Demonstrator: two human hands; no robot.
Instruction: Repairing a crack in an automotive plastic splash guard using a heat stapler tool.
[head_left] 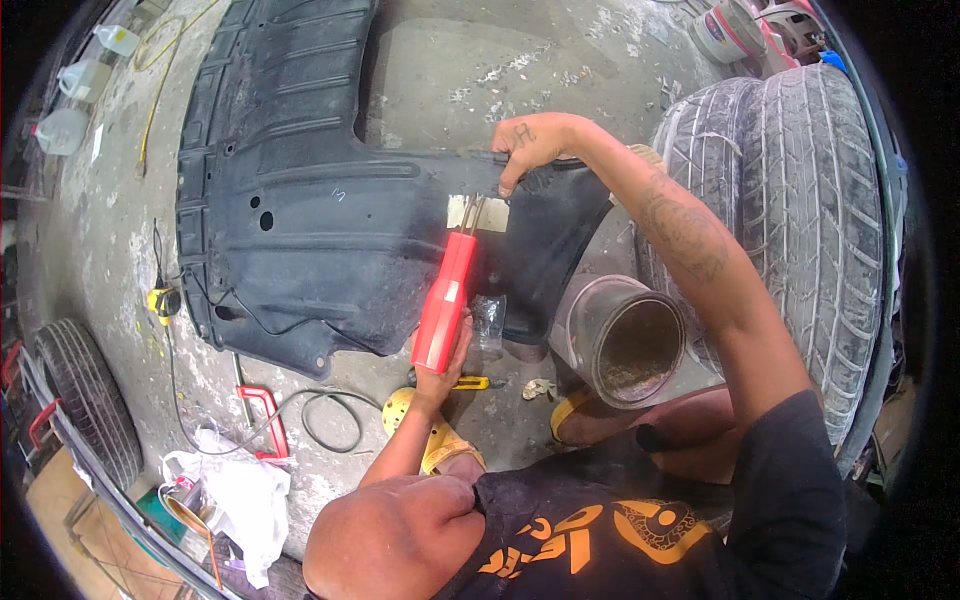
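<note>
Red, long-bodied plastic tool (pixel 440 310) above the near edge of the broad black plastic panel (pixel 320 220) should be light and stiff, best held where our left hand (pixel 461 350) has fingers wrapped round its body, while farther across the panel we cannot tell whether our right hand (pixel 535 148) clamps its fingers.

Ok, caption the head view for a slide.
Left hand holds a red two-pronged tool over a pale patch on a black panel; right hand grips the panel.

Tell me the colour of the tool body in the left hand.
The tool body is red, seen best in the head view.
</note>
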